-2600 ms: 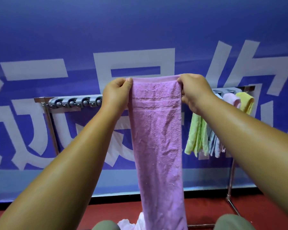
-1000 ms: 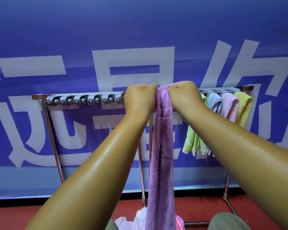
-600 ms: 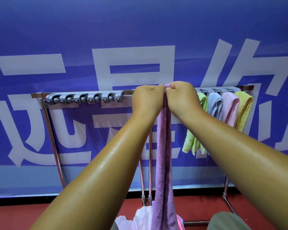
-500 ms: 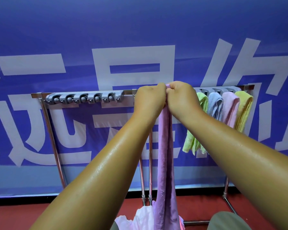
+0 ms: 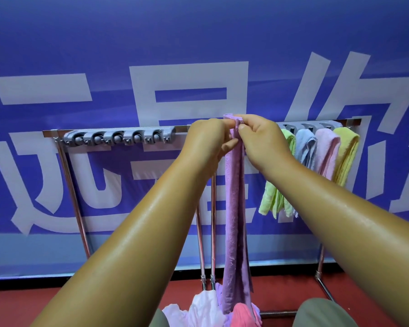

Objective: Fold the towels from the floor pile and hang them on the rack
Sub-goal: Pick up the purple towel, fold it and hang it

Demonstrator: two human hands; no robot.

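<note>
Floor: red, running back to a blue wall banner with large white characters, which fills the background. A metal rack stands on the floor against the banner, its top rail level. A grey row of clips is fixed at the left end of the rail, with nothing hanging from it. At the right end four folded towels hang side by side: a green towel, a blue towel, a pink towel and a yellow towel. A floor pile of white, pink and purple cloth lies at the bottom centre, between the person's knees. The purple towel is held in front of the middle of the rail, gathered lengthwise into a narrow strip. Its long axis is vertical, top end at rail height, lower end reaching down to the pile. The left hand and right hand meet at the top end. Each grip is narrow, fingers and thumb pinching the towel's upper edge.
</note>
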